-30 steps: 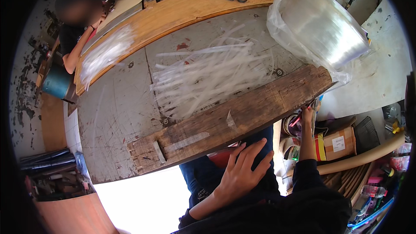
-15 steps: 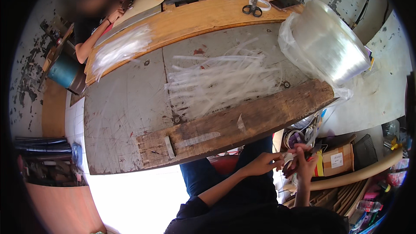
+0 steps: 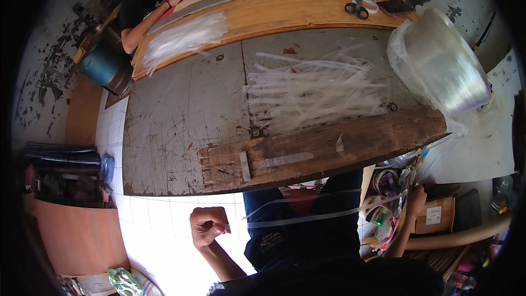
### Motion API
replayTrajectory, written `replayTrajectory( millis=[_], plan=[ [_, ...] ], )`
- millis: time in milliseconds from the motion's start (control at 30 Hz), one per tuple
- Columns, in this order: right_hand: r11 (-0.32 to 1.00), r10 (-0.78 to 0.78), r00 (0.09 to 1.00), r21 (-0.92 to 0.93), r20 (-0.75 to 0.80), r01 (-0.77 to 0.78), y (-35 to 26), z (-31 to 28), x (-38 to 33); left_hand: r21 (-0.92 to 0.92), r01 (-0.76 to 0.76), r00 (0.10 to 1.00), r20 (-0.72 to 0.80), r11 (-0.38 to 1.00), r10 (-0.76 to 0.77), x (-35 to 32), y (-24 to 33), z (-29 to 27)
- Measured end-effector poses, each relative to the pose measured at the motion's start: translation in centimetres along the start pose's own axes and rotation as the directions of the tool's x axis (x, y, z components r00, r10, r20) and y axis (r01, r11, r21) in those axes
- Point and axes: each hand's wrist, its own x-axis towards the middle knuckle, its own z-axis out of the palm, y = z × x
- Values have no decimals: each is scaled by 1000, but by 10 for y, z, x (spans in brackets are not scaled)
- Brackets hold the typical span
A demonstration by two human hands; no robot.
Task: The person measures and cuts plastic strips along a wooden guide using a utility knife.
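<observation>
Left hand (image 3: 208, 226) curled, fingers clamped on clear strip (image 3: 312, 219), which runs below table (image 3: 164, 131) to right hand (image 3: 417, 200); that grip unclear. Carton (image 3: 447, 225) bears white label (image 3: 433, 215), print illegible.

The head camera, the left of a side-by-side pair, looks down from the person's head through a wide fisheye lens, upright and unmirrored. It faces forward across the table (image 3: 175, 115). The left hand (image 3: 208, 226), right hand (image 3: 417, 199) and trousers (image 3: 260, 252) are nearest, low in view; the board (image 3: 279, 12) and co-worker (image 3: 148, 24) lie farther off, toward the top.
</observation>
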Motion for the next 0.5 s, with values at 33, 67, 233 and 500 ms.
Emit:
replayTrajectory(
  millis=[33, 67, 233, 500],
  plan=[
    [985, -38, 998, -168, 51, 46, -13, -14, -7, -11, -45, 999, 21, 999, 45, 0, 0, 2],
    [937, -46, 995, -342, 91, 74, -20, -28, -16, 97, -34, 995, 102, 995, 24, 14, 3, 14],
    [753, -630, 698, 489, 341, 441, -121, -108, -71, 585, 77, 834, 406, 807, -374, 50, -19, 97],
    [567, -816, 169, 822, 553, 47, -157, -119, -83, 542, 19, 847, 437, 840, -302, 55, -30, 109]
  ],
)
